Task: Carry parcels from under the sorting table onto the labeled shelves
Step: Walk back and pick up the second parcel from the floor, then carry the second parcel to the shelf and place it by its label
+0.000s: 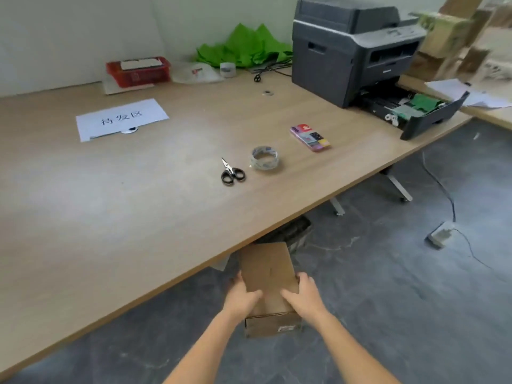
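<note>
A plain brown cardboard parcel box (268, 268) sits at the near edge of the long pale wood-grain worktop (138, 203), its far end tucked under the overhang and its near end out over the grey floor. The left hand (241, 296) is closed around its left side, fingers wrapped to the far face and thumb lying on top; the right hand (302, 296) mirrors it on the right side. Holding both flanks like this probably keeps the box level while it comes clear of the edge, so I judge this to be the pick-up step, with the carry to the shelves not yet begun. A small printed label (285, 328) shows on the near face. Whether the box rests on the floor or hangs in the grip cannot be told

Among containers, the shallow red plastic mesh basket (138, 72) at the back holds a flat piece of whitish card. The pulled-out dark grey paper tray (432, 117) of the grey office printer (354, 51) holds green sheets. Nothing shows what is inside the parcel
</note>
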The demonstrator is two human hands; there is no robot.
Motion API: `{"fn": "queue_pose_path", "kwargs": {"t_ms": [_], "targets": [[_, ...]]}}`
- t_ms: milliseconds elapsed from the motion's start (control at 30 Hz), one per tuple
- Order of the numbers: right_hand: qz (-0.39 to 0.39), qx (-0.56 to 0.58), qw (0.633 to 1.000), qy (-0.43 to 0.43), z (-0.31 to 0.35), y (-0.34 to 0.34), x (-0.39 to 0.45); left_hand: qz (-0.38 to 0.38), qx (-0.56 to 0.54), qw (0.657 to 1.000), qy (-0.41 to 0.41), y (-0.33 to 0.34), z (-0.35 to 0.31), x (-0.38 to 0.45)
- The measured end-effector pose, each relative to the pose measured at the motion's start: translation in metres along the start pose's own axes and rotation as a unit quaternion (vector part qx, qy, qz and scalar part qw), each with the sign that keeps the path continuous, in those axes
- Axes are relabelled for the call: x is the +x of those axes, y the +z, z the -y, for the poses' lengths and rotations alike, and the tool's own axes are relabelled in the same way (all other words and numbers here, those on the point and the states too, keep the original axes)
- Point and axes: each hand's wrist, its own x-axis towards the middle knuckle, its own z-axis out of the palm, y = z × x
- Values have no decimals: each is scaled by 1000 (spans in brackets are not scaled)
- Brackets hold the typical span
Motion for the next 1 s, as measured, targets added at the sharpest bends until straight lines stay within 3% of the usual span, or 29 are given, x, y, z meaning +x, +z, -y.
{"fn": "queue_pose_path", "kwargs": {"t_ms": [300, 467, 800, 1000], "targets": [[-96, 73, 991, 50, 29, -109, -126, 84, 43, 994, 50, 4, -122, -114], [-182, 161, 967, 79, 32, -147, -190, 116, 2, 988, 98, 9, -162, -157], [-325, 300, 887, 134, 39, -148, -327, 196, 58, 963, 173, 7, -175, -251], [-363, 331, 861, 132, 47, -138, -397, 238, 68, 945, 213, 1, -176, -300]]}}
